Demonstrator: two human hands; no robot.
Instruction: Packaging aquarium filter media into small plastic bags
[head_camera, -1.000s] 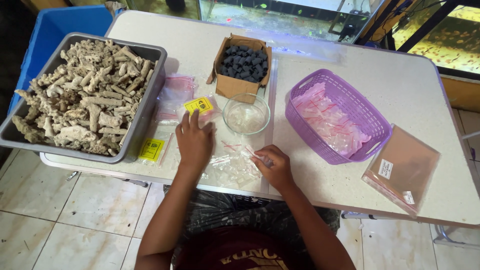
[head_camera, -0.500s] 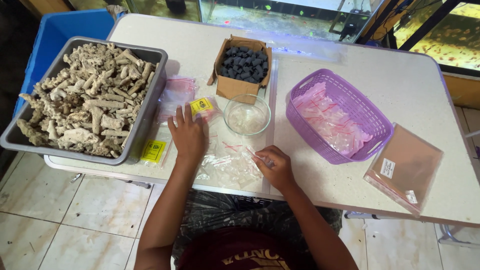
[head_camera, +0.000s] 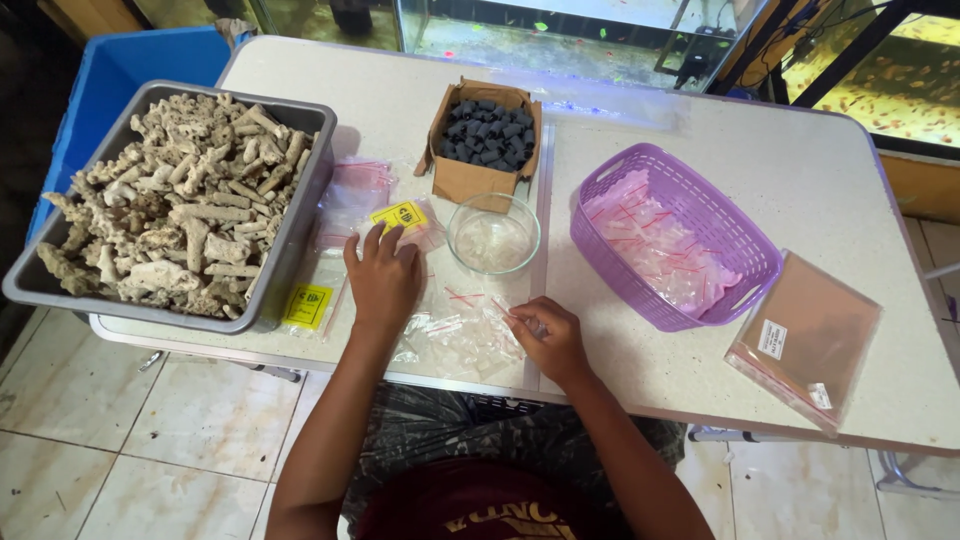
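Your right hand (head_camera: 548, 338) pinches the corner of a clear bag (head_camera: 465, 335) near you. Your left hand (head_camera: 382, 278), fingers spread apart, rests on a yellow-label packet (head_camera: 400, 217). Farther off sits a glass bowl (head_camera: 493, 235).

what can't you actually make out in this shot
Head view only:
- Left hand: its palm hides whatever it presses on the yellow-labelled bag.
- Right hand: curled fingers hide what it pinches.
- Glass bowl: contents too pale to identify.
- Blue bin: inside blocked by the grey tray.
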